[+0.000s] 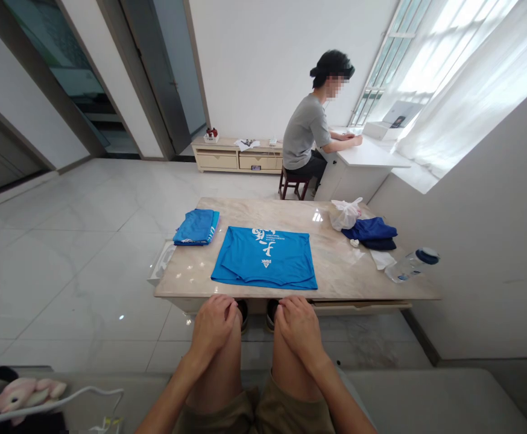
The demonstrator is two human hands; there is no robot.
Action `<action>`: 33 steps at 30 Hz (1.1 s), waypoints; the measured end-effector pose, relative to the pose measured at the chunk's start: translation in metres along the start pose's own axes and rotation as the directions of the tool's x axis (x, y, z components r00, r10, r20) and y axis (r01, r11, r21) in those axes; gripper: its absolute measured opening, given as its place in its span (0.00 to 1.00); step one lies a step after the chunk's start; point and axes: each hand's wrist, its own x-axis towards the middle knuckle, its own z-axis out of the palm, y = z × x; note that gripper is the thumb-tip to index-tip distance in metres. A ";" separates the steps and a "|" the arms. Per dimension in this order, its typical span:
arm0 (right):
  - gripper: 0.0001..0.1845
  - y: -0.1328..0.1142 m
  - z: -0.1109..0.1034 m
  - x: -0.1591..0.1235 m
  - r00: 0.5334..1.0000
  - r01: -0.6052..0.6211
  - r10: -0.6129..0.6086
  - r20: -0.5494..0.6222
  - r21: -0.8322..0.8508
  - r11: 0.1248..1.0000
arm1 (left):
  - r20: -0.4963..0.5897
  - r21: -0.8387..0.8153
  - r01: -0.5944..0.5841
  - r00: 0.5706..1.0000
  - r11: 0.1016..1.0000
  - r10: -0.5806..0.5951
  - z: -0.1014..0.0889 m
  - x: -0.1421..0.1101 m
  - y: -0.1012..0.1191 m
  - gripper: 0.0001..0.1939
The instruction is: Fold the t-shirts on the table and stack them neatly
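My left hand (216,319) rests on my left knee, fingers draped over it and holding nothing. On the other knee lies my right hand (297,322), likewise bare, with its fingers loosely laid over the kneecap. Just beyond both hands, a blue T-shirt (286,259) with white print is spread on the marble-topped table (182,280), folded into a wide rectangle. Neither hand touches it. A stack of folded blue clothes (195,227) sits at the table's left end.
On the table's right are a white plastic bag (345,213), dark blue clothing (369,232) and a clear water bottle (410,266). A person (306,129) sits on a stool at a white desk (372,154). A plush toy (23,395) lies on the sofa (448,398).
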 end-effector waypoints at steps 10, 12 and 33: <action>0.12 -0.004 -0.002 0.002 1.000 -0.004 0.005 0.027 -0.022 1.000 | 0.023 -0.023 0.026 0.999 0.999 -0.025 -0.004 0.001 0.000 0.17; 0.12 -0.004 -0.002 0.002 1.000 -0.001 0.002 0.023 -0.020 1.000 | 0.017 -0.021 0.024 1.000 0.999 -0.024 -0.004 0.001 0.000 0.17; 0.12 -0.003 0.001 0.001 1.000 -0.028 0.028 0.002 0.034 0.999 | 0.047 -0.037 0.050 0.998 0.998 -0.048 -0.007 0.002 0.002 0.19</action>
